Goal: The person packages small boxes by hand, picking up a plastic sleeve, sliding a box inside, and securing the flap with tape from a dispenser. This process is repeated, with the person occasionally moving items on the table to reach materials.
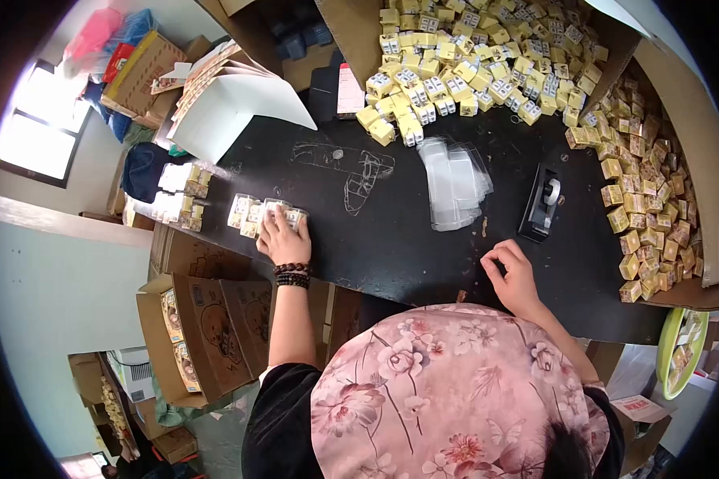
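Black table [375,255] carried small packs [252,214] near its front left corner, left hand [277,236] laid on them, clamped or not I couldn't tell; near the front edge, right hand [511,275] curled, fingertip contact unclear

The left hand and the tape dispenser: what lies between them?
In the head view, clear plastic sheets and a small brown mark are on the table between the left hand and the tape dispenser.
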{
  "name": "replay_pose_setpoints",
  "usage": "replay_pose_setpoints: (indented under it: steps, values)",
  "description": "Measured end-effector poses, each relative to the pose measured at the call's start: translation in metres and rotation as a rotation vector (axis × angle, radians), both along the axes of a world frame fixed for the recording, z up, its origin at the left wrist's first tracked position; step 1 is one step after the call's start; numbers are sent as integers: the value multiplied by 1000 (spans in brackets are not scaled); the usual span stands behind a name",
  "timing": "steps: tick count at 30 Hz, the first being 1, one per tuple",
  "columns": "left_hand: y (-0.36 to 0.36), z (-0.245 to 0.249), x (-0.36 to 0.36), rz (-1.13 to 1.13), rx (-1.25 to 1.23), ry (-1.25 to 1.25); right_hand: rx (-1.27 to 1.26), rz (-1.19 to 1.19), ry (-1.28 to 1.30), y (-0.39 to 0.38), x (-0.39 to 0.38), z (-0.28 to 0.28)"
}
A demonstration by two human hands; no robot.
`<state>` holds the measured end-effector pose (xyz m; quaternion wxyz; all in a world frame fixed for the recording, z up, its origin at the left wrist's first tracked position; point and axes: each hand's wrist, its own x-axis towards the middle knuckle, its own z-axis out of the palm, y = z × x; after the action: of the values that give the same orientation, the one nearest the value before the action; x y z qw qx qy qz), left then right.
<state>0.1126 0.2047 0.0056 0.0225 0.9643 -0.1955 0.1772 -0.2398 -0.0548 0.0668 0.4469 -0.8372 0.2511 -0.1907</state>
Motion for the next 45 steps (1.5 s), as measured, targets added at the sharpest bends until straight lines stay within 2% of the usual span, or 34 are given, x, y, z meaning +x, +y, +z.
replay_pose_setpoints:
  steps: [3,4,7,8,10,14,17,27,41,43,44,45]
  values:
    - [19,14,5,-28,-24,3,-102,-58,-46,-9,13,-6]
    - [25,18,12,4,-34,154,-183,-104,-101,-14,21,-9]
    - [34,16,24,-34,17,213,-411,-219,-30,-40,63,-27]
    - [34,17,25,-30,16,213,-412,-215,-31,-48,82,-34]
    - [31,21,26,-6,37,240,-500,-405,270,-61,115,-46]
    - [29,21,34,20,46,228,-455,-425,380,-76,139,-55]
    - [33,19,49,128,14,223,-259,-440,374,-84,141,-58]
    - [67,23,107,252,29,224,-361,-497,287,-81,139,-82]
    - [111,10,160,271,39,243,-483,-524,137,-73,136,-90]
    - [109,10,151,214,-28,73,-499,-525,52,-76,132,-94]
    - [103,14,142,214,-30,73,-512,-526,-33,-76,130,-95]
    - [93,16,131,117,-110,-96,-392,-498,-125,-75,127,-96]
